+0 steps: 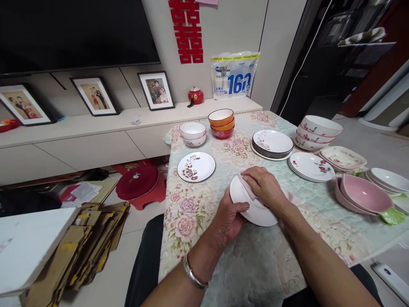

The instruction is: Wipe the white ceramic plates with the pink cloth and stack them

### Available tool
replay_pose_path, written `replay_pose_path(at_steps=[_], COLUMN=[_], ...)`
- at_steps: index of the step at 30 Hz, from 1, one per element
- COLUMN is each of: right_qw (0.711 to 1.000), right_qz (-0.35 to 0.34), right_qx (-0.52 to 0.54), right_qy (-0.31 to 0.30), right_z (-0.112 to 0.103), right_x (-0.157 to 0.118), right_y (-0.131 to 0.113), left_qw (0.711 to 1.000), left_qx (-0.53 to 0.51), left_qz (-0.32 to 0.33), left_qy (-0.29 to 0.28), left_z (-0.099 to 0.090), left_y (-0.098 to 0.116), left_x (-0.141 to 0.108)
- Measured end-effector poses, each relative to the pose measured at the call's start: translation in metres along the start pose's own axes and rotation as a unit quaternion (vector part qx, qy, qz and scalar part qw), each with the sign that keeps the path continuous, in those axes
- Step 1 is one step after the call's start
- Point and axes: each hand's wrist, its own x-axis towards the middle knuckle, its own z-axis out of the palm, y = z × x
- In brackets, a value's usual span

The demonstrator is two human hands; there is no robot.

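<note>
My left hand [231,217] grips the left edge of a white plate [260,215], its thumb lying over the surface. The plate is tilted above the table's near side. On the plate's upper part, my right hand [263,185] presses a pale pink cloth [247,187] with its fingers closed on it. Part of the cloth is hidden under that hand. To the left lies a single white plate with brown flowers [200,167]. Beyond my right hand stands a stack of similar dark-rimmed plates [274,140].
Orange and red bowls [221,119] and white bowls [192,132] stand at the back of the floral-covered table [185,204]. Along the right are red-flowered plates [311,166], tall bowls [319,128] and pink bowls [364,194]. A red stool [139,183] stands left of the table.
</note>
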Motion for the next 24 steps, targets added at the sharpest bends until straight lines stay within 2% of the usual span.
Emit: replay_pose_path(at_steps=[4, 9, 14, 24], right_qw=[0.999, 0.995, 0.986, 0.994], right_qz=[0.015, -0.086, -0.151, -0.098], right_qx=[-0.040, -0.019, 0.010, 0.008], right_qy=[-0.002, -0.035, -0.064, -0.051], right_z=[0.001, 0.003, 0.005, 0.009], right_x=[-0.001, -0.004, -0.006, -0.004], right_y=[0.005, -0.007, -0.017, -0.015], left_qw=[1.000, 0.999, 0.999, 0.999], left_qx=[0.003, 0.017, 0.031, 0.037], left_qz=[-0.011, -0.019, -0.013, -0.020], left_qy=[0.005, 0.035, 0.040, 0.031], left_z=[-0.001, 0.000, 0.002, -0.002], left_y=[-0.001, -0.001, -0.001, -0.001], left_x=[0.000, 0.001, 0.002, 0.004])
